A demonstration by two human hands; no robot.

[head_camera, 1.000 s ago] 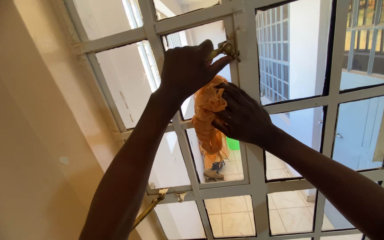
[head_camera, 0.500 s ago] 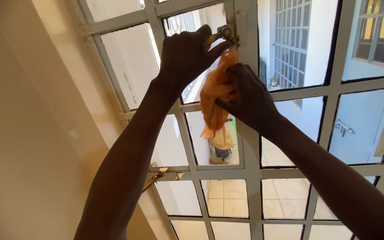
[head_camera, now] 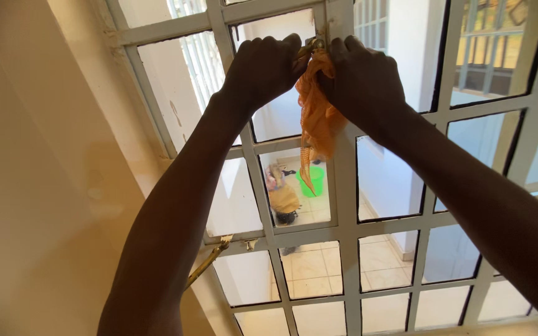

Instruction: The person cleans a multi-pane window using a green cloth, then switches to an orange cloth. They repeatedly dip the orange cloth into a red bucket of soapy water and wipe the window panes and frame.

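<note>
both hands raised to the top of a white window frame [head_camera: 347,205]. left hand [head_camera: 263,65] clenched around a small brass latch [head_camera: 314,43], only a sliver of metal showing between the knuckles. right hand [head_camera: 362,74] closed on an orange cloth [head_camera: 317,115], pressing its upper end against the latch, the two hands almost touching. rest of the cloth hanging loose down the frame bar, its tip dangling in front of the pane below. lower left, a brass stay [head_camera: 210,261] propping the open sash out from the cream wall [head_camera: 38,186]. through the glass, far below: a tiled yard, a green bucket [head_camera: 311,180], a person [head_camera: 281,196] crouched beside it.

risks, judged from here: loose tail of cloth could snag on the latch if wound round it, tearing or jamming the handle. with the sash open, a slackened right grip could drop the cloth outside, towards the person below. hard sideways pressure on the latch could swing the sash or nip the fingers [head_camera: 294,43] between handle and frame. arms stretched overhead, so a slip off the metal could knock knuckles against glass.
</note>
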